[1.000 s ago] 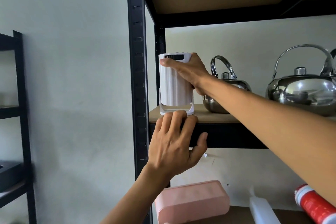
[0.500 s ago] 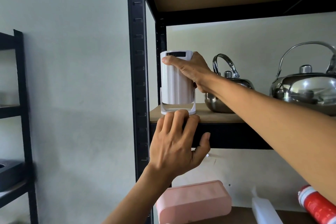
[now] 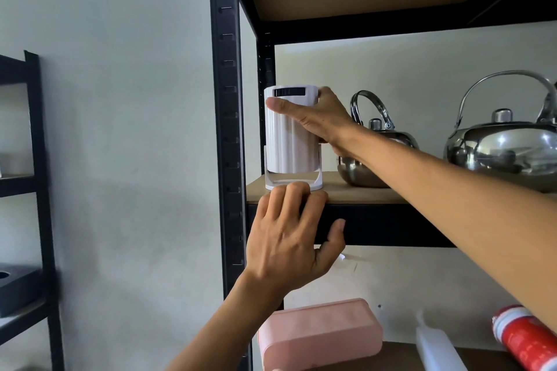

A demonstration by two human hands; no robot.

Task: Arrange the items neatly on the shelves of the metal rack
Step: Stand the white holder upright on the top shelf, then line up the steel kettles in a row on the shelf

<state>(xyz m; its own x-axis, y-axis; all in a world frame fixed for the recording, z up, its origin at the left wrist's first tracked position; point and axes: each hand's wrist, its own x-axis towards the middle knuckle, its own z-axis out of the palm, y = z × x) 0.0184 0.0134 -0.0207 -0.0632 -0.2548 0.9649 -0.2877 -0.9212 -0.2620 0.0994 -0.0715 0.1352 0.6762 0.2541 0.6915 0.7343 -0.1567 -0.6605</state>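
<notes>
Pale wall, black rack mid-frame. Upper centre, white device barely shifted in last second: right hand still wrapped round top, left hand fingertips straight against base. Placement near done.

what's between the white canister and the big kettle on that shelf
A smaller steel kettle sits between the white canister and the big kettle, partly hidden by the right hand and wrist, in the head view.
</notes>
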